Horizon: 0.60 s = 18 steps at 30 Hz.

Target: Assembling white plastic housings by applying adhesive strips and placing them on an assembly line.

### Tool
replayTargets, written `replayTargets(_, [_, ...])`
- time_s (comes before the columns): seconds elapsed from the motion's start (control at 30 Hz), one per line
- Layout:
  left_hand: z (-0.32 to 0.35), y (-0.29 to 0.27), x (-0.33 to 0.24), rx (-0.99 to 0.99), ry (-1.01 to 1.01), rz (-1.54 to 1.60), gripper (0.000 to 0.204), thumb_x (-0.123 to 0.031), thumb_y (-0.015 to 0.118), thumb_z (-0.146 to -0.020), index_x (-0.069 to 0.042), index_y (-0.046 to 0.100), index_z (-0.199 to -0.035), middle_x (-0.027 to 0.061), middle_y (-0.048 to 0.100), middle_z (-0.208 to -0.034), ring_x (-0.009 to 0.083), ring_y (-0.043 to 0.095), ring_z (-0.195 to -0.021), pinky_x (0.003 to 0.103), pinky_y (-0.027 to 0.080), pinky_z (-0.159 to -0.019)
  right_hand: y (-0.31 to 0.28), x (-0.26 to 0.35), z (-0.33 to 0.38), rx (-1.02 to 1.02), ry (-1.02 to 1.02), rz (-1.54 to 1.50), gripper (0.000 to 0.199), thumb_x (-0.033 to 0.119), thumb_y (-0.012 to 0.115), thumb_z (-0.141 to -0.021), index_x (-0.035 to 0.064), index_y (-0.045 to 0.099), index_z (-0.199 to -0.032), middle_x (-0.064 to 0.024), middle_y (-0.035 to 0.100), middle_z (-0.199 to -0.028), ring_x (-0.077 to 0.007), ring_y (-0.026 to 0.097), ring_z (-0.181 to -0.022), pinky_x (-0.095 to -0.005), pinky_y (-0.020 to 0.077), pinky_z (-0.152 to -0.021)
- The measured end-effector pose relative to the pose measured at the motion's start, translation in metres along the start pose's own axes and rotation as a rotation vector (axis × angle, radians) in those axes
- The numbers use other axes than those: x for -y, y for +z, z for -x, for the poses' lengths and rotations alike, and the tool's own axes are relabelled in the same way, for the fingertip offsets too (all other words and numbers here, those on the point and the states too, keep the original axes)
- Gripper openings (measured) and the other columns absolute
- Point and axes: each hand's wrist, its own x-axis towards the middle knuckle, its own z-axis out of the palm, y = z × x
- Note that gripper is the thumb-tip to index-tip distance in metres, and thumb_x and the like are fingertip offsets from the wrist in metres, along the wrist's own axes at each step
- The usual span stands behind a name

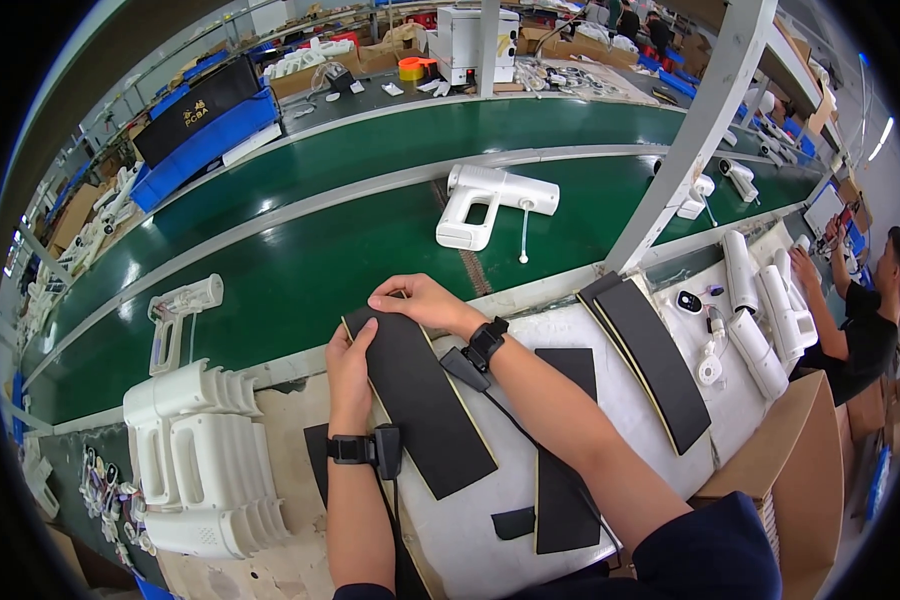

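Observation:
Both my hands hold a black foam strip (425, 400) with a pale yellow backing edge, tilted over the white-covered bench (450, 530). My left hand (350, 365) grips its upper left side, thumb on the black face. At the top edge, the fingers of my right hand (425, 305) pinch a corner; whether they hold a peeled layer is too small to tell. Another black strip (567, 450) lies beneath my right forearm, near a small black scrap (513, 523). Farther right rests a stack of strips (655, 365). One more strip (316, 455) is partly hidden behind my left forearm.
Nested white plastic shells (210, 465) stand at the left. Beyond the bench, a green conveyor (320, 240) carries a white gun-shaped device (490, 205) and a shell half (182, 310). A metal post (690, 140), cardboard box (805, 460) and co-worker (865, 310) are on the right.

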Motion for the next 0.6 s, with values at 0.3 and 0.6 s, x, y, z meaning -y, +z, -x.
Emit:
replayTargets(0.3, [0.0018, 0.0026, -0.0023, -0.011, -0.002, 0.005, 0.025, -0.011, 0.064, -0.092, 0.001, 0.061, -0.114, 0.0060, 0.067, -0.105, 0.0126, 0.064, -0.091, 0.025, 0.050, -0.081, 0.0004, 0.0051, 0.0017, 0.004, 0.015, -0.010, 0.036, 0.031, 0.071, -0.089, 0.0001, 0.068, -0.106, -0.0056, 0.068, -0.096, -0.0113, 0.061, -0.085, -0.0250, 0.0483, -0.076])
replayTargets(0.6, [-0.0030, -0.0015, 0.0018, -0.014, -0.013, -0.006, 0.022, -0.011, 0.064, -0.092, 0.000, 0.062, -0.111, 0.0058, 0.067, -0.103, 0.0122, 0.064, -0.089, 0.025, 0.050, -0.079, 0.0004, 0.0023, 0.0002, -0.004, -0.006, 0.004, 0.037, 0.032, 0.071, -0.089, 0.0000, 0.068, -0.106, -0.0057, 0.068, -0.095, -0.0110, 0.061, -0.085, -0.0254, 0.0485, -0.075])
